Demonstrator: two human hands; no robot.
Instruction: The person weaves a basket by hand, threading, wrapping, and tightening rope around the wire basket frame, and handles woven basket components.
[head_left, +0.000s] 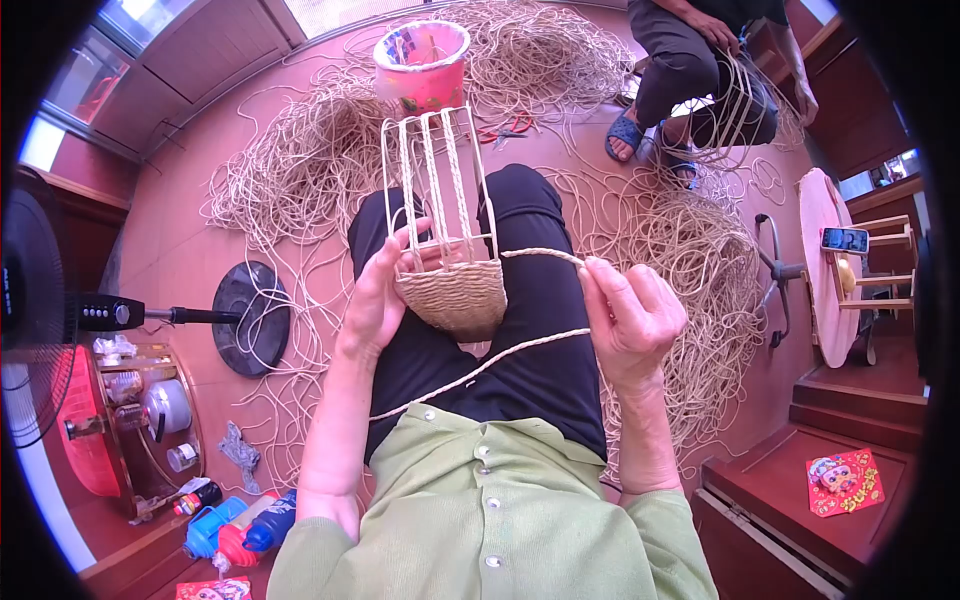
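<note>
On my lap lies a half-woven basket [455, 297], its lower end covered in tight straw-coloured weave and its bare frame of rods pointing away from me. My left hand [378, 287] grips the basket's left side, with some fingers reaching in among the rods. A twisted straw cord [540, 252] runs from the woven edge to my right hand [632, 312]. There the thumb and fingers pinch it to the right of the basket. From that hand the cord's other length slants back down across my thighs to the left.
Heaps of loose cord [535, 60] spread over the floor ahead and to the right. A pink bucket [422, 65] and red-handled pliers [505, 132] lie beyond the basket. A fan base [250, 318] stands at left. Another person [700, 80] sits at upper right holding a frame.
</note>
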